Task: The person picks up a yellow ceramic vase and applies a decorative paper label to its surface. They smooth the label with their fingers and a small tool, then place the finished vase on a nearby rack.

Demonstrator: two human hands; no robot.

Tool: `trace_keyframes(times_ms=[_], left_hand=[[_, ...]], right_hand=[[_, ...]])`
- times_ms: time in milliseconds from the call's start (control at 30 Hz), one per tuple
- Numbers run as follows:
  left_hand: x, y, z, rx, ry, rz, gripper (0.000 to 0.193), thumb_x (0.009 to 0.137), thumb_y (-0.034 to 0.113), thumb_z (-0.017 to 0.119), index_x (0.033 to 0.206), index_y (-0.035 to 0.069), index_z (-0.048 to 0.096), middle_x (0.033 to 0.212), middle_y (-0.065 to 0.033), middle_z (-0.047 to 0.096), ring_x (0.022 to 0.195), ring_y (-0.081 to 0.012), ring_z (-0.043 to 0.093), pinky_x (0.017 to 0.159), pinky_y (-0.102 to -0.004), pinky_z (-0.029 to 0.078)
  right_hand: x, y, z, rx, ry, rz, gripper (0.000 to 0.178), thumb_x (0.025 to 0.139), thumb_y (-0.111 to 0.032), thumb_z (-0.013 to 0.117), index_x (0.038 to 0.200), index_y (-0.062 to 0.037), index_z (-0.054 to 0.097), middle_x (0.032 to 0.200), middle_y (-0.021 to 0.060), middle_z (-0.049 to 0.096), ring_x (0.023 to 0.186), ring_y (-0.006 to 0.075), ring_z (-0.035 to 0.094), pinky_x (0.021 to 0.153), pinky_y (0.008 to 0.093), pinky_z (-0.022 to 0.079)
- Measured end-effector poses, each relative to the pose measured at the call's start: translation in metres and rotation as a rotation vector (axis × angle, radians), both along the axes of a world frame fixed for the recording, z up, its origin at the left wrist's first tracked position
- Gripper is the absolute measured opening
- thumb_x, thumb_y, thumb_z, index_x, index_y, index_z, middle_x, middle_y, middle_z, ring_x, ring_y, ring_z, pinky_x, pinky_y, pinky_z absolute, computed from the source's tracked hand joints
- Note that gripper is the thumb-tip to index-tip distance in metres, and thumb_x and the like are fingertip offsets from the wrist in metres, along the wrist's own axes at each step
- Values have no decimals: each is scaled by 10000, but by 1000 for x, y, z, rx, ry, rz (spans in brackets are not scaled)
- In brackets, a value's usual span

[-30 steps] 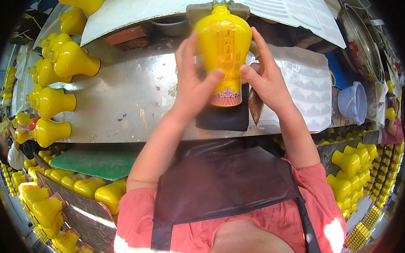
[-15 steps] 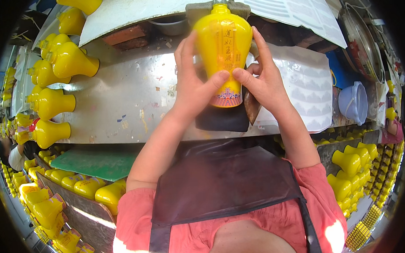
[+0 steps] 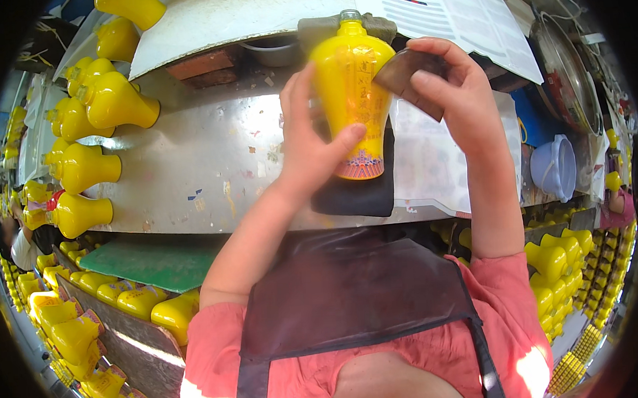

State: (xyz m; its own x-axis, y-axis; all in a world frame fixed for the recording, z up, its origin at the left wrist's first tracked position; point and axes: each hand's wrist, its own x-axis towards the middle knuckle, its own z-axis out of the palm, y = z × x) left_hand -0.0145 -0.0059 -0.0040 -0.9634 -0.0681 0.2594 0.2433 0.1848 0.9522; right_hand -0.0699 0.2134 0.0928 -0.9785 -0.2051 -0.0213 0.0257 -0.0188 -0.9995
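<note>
A glossy yellow bottle point(image 3: 354, 73) with dark lettering and a patterned band near its base lies with its neck pointing away from me. Its neck end is propped on a grey cloth pad point(image 3: 317, 32), and its base is over a black pad point(image 3: 365, 197). My left hand point(image 3: 304, 144) curls round the left side of the bottle, thumb on its front. Pinched in my right hand point(image 3: 471, 96) is a flat, dark brown scraper point(image 3: 399, 73), its edge at the bottle's right side, over the lettering.
Several yellow bottles point(image 3: 83, 166) stand along the table's left edge. White sheets with printed shapes point(image 3: 431, 158) lie at right, near a pale blue bucket point(image 3: 554, 167). Bricks point(image 3: 203, 64) support a white board at the back. A green board point(image 3: 151, 263) lies at lower left.
My right hand has let go of the bottle, moved right, and now holds the brown scraper against it. The scraper was lying beside the bottle's base. My left hand stays on the bottle.
</note>
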Motion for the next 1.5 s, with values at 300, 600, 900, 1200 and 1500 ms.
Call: trace_keyframes(times_ms=[300, 600, 900, 1200, 1500], left_hand=[[2, -3, -5, 30, 22, -2, 879, 854, 260, 772, 1606, 130, 335, 1505, -187, 382, 1398, -346, 413, 1160, -450, 379], [10, -5, -15, 207, -47, -40, 637, 1024, 254, 555, 1604, 91, 349, 1461, -184, 459, 1378, -307, 435, 1169, -411, 344], [13, 1, -12, 147, -19, -51, 852, 966, 400, 658, 1613, 32, 243, 1527, -202, 386, 1438, -327, 383, 1199, -450, 312], [12, 0, -9, 384, -64, -147, 770, 980, 165, 650, 1624, 87, 237, 1551, -158, 372, 1394, -276, 468, 1155, -421, 411], [13, -1, -4, 413, -100, -151, 786, 950, 81, 645, 1624, 101, 241, 1564, -147, 364, 1398, -278, 469, 1155, -435, 416]], right_hand=[[4, -23, 2, 740, 1401, -84, 319, 778, -30, 786, 1086, -107, 755, 963, 70, 732, 771, 217, 682, 666, 335, 571], [72, -5, -22, 633, 964, 88, 315, 810, -24, 734, 1119, -81, 756, 990, 79, 747, 815, 212, 705, 706, 306, 564], [48, -23, -60, 363, 70, -4, 813, 925, -439, 712, 1543, 3, 423, 970, 113, 699, 805, 146, 633, 760, 298, 516], [45, -15, -74, 99, -4, 103, 791, 957, -265, 697, 1585, 53, 336, 1501, 201, 522, 1325, 204, 538, 1101, 315, 423], [38, 0, -65, 215, -212, 133, 625, 1012, -205, 618, 1567, -7, 409, 1271, 118, 647, 1108, 137, 617, 945, 279, 490]])
